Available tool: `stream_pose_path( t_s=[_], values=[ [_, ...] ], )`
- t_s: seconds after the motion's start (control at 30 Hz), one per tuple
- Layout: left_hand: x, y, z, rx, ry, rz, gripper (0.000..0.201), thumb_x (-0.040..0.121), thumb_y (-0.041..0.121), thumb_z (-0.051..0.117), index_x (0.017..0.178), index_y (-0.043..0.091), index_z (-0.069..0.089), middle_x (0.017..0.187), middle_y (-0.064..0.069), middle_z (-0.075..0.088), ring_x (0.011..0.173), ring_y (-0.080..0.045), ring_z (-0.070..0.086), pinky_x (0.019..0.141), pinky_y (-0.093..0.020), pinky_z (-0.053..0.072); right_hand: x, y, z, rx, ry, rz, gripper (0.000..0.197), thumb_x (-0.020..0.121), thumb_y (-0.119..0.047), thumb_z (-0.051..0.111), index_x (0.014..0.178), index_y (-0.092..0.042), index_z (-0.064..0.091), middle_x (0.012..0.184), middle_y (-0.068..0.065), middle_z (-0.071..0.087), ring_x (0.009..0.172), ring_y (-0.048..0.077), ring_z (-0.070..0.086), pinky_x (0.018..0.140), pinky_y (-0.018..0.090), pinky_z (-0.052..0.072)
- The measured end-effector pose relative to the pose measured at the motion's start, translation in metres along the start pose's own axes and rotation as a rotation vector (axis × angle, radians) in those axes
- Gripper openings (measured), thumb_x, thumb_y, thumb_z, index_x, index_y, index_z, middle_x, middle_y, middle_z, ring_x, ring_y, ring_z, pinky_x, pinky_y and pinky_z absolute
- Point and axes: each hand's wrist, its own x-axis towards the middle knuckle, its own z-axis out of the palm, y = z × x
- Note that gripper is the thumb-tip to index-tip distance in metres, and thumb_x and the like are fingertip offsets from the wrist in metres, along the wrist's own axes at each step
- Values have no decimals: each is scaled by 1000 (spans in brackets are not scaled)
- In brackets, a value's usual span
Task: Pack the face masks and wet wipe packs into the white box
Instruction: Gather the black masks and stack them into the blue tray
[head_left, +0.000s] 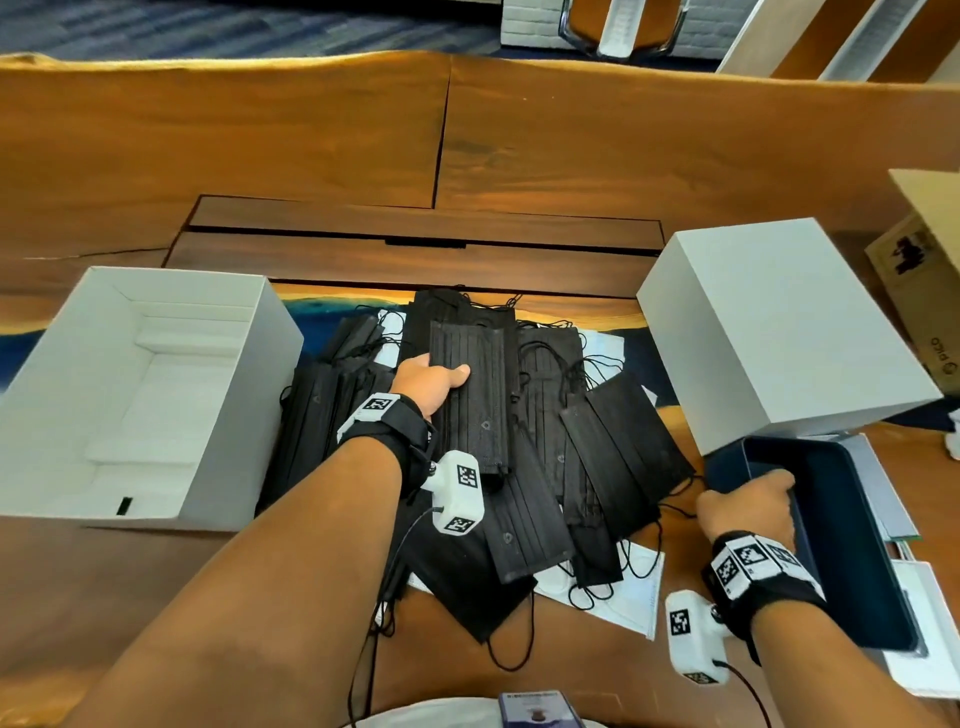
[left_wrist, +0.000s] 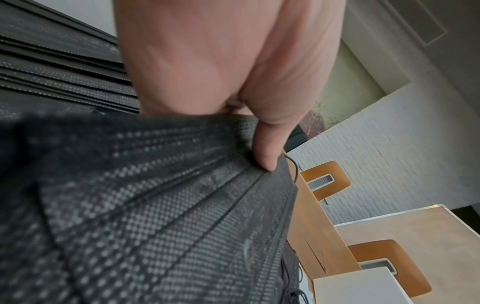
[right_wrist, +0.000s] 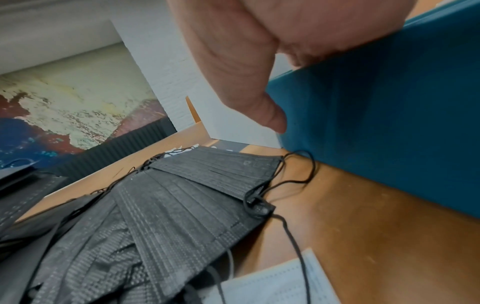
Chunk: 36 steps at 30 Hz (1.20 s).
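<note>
A person's left hand (head_left: 431, 382) holds a small stack of black face masks (head_left: 475, 395) above the heap at the centre of the wooden tabletop (head_left: 311, 140), its grip closed on the stack's left edge: the thumb lies across the pleated top, and the left wrist view shows that thumb (left_wrist: 267, 144) pressing into the fabric while the fingers run underneath. Below and around the held stack, more black masks (head_left: 613, 457) lie fanned and overlapping, their ear loops trailing onto the wood, with a few white masks (head_left: 623, 597) showing beneath the pile at its near and far edges. The open white box (head_left: 228, 415) stands at left, just beside the heap, with only a stepped white insert visible inside it. At right, the right hand (head_left: 748, 506) grips the left wall of a dark blue tray (head_left: 852, 545), fingers hooked over the rim and into it; the right wrist view shows the thumb (right_wrist: 272, 115) against the tray's outer side. A closed white box (head_left: 769, 332) sits just beyond the tray, and a brown cardboard carton (head_left: 919, 291) stands at the far right edge.
</note>
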Motion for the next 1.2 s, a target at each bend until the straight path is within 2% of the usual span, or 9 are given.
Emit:
stream_pose_path(
  t_s=[0.07, 0.17, 0.27, 0.43, 0.63, 0.83, 0.97, 1.1, 1.2],
  values=[
    [-2, -3, 1, -2, -29, -6, 13, 87, 10, 68, 98, 15, 68, 109, -16, 71, 102, -37, 68, 90, -57, 53, 0, 5, -2, -68, -74, -6, 44, 81, -7, 60, 121, 1, 45, 118, 31, 58, 107, 50, 56, 82, 49, 48],
    [-5, -7, 5, 8, -66, -17, 12, 88, 10, 66, 98, 15, 68, 109, -17, 71, 102, -38, 68, 90, -58, 53, 0, 3, -7, -108, -138, -45, 26, 83, -11, 60, 107, -3, 58, 113, 27, 62, 103, 46, 58, 82, 45, 49],
    [-7, -11, 13, 17, -95, -13, 10, 90, 9, 65, 96, 16, 67, 113, -18, 70, 105, -39, 66, 93, -57, 52, -4, -2, -9, -117, -167, -71, 24, 87, -14, 60, 109, -4, 62, 114, 25, 63, 104, 45, 59, 81, 42, 49],
    [-13, -13, 25, 24, -146, -19, 13, 92, 7, 63, 103, 13, 66, 114, -19, 69, 104, -39, 67, 92, -58, 53, -14, -9, -12, -108, -227, -81, 28, 89, -16, 62, 112, 0, 61, 117, 25, 62, 107, 43, 59, 75, 37, 43],
    [-19, -15, 33, 46, -182, -14, 32, 90, 14, 64, 122, 9, 62, 115, -16, 69, 106, -37, 66, 94, -57, 51, -27, -18, -14, -134, -221, -123, 26, 90, -15, 59, 113, -4, 60, 118, 22, 63, 108, 42, 59, 83, 41, 49],
    [-34, -18, 37, 30, -230, -13, 29, 92, 12, 65, 120, 6, 63, 114, -17, 70, 104, -36, 67, 92, -54, 54, -49, -22, -17, -172, -175, -185, 15, 90, -14, 58, 104, -8, 60, 110, 17, 65, 101, 38, 62, 72, 36, 46],
    [-44, -23, 36, 34, -257, -4, 29, 89, 11, 69, 118, 7, 65, 112, -16, 71, 100, -34, 69, 89, -53, 56, -73, -26, -17, -180, -161, -260, 4, 89, -11, 53, 89, -12, 49, 106, 16, 64, 98, 36, 61, 68, 34, 42],
    [-54, -24, 27, 34, -265, 4, 24, 90, 9, 67, 113, 9, 66, 113, -15, 71, 102, -34, 68, 92, -52, 54, -102, -32, -16, -186, -169, -372, 2, 89, -10, 51, 90, -12, 50, 106, 15, 64, 97, 36, 61, 69, 33, 42],
    [-57, -24, 17, 55, -250, 14, 33, 88, 12, 69, 120, 7, 64, 113, -14, 71, 102, -35, 69, 93, -53, 54, -123, -39, -18, -205, -180, -478, 1, 92, -11, 50, 92, -11, 51, 105, 16, 64, 98, 37, 61, 68, 33, 40]
  ],
)
